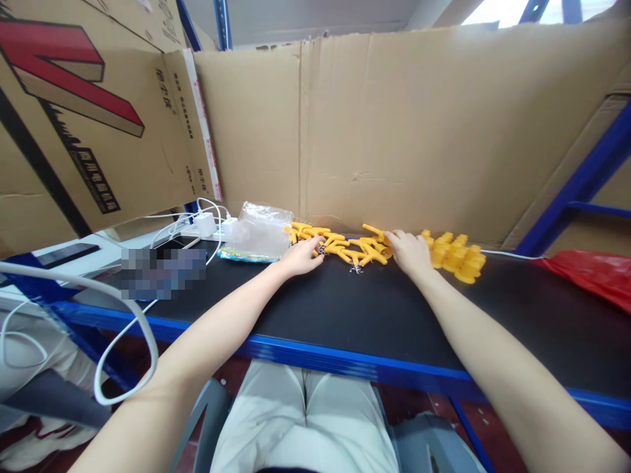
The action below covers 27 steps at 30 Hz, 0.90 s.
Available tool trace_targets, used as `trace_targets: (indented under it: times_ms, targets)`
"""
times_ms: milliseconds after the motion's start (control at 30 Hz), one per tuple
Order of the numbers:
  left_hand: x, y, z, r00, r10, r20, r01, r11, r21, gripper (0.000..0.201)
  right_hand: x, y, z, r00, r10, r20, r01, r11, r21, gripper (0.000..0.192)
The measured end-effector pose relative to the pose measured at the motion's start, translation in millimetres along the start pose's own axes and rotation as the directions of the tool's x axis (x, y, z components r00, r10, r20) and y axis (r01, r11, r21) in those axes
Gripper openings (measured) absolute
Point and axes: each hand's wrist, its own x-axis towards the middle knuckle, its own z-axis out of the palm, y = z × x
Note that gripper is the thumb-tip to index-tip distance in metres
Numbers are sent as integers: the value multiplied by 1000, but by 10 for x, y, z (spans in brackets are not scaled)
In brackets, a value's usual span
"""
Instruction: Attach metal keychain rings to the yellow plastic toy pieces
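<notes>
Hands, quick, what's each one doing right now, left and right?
Left hand: fingers curled on the yellow Y-shaped pieces; grasp cannot be told.
Right hand: resting on the same pieces, grasp unclear.

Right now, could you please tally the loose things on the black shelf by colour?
Yellow plastic piles: 2 (branched pieces, stacked pieces)
Clear plastic bag: 1
Red plastic bag: 1
White chargers: 2
Black phone: 1
Total: 7

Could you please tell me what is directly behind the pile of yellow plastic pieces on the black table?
A cardboard wall stands behind the yellow pieces; whatever is beyond it is hidden.
</notes>
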Motion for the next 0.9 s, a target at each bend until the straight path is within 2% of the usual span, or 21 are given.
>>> trace_targets:
  times_ms: [333, 633, 900]
  targets:
    - [10, -27, 21, 1000, 29, 7, -29, 999, 19, 42, -1, 24, 37, 999, -10, 43, 10, 1000, 8, 40]
    - [20, -59, 42, 999, 43, 8, -44, 999, 15, 41, -2, 82, 211, 991, -38, 130, 20, 990, 141, 42]
    - [24, -69, 48, 999, 49, 17, -49, 999, 5, 42, 18, 21, 236, 968, 34, 249, -88, 974, 208, 47]
